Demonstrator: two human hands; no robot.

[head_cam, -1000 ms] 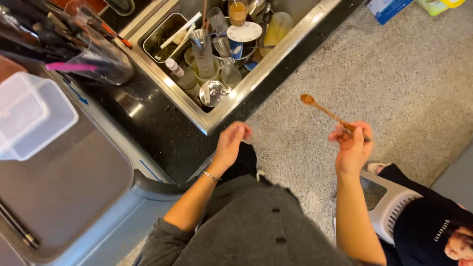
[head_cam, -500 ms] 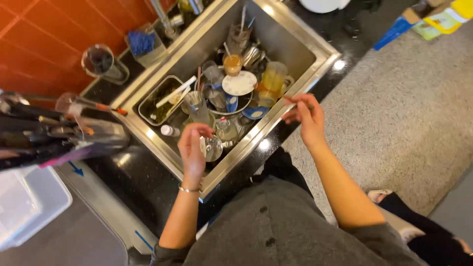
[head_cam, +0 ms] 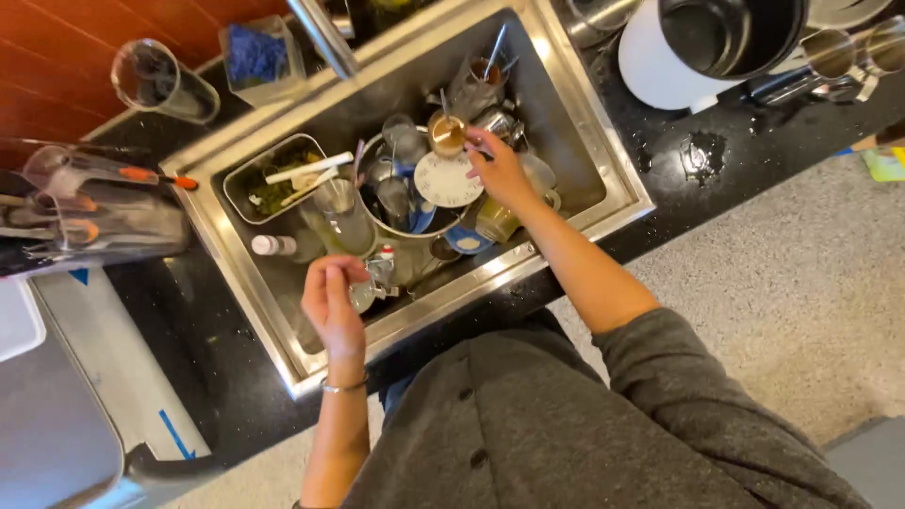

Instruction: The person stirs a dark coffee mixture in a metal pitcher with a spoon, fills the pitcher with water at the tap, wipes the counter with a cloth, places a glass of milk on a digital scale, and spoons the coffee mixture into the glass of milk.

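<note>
The right hand (head_cam: 497, 172) reaches out over the middle of the steel sink (head_cam: 575, 141), forearm stretched from the grey sleeve (head_cam: 679, 377) toward the sink's far side; its fingers curl down onto the pile of dishes, touching the edge of a small round white plate (head_cam: 448, 179) with dark marks on its rim; whether they actually pinch anything I cannot tell, since the palm hides the fingertips. Just beyond the plate stands a glass of brownish liquid (head_cam: 447, 134).

The left hand (head_cam: 334, 300) hovers over the near left part of the sink, wrist bent, a thin bracelet (head_cam: 343, 385) round it, fingers loosely curled and held together, thumb toward them; it appears to hold nothing; just beside its fingertips lie a small metal piece (head_cam: 381, 273) and a clear drinking glass (head_cam: 339, 212), upright.

Outward in the sink: a rectangular metal tray (head_cam: 240, 179) at the left end holds white utensils (head_cam: 306, 170) whose long axes run roughly along the tray toward the sink's middle; a small white bottle (head_cam: 273, 246) lies on its side near the left wall.

On the black counter (head_cam: 698, 151), past the right end of the sink, stands a white pot with a dark inside (head_cam: 716, 42); at the far left corner a clear tumbler (head_cam: 160, 80) lies tilted.
</note>
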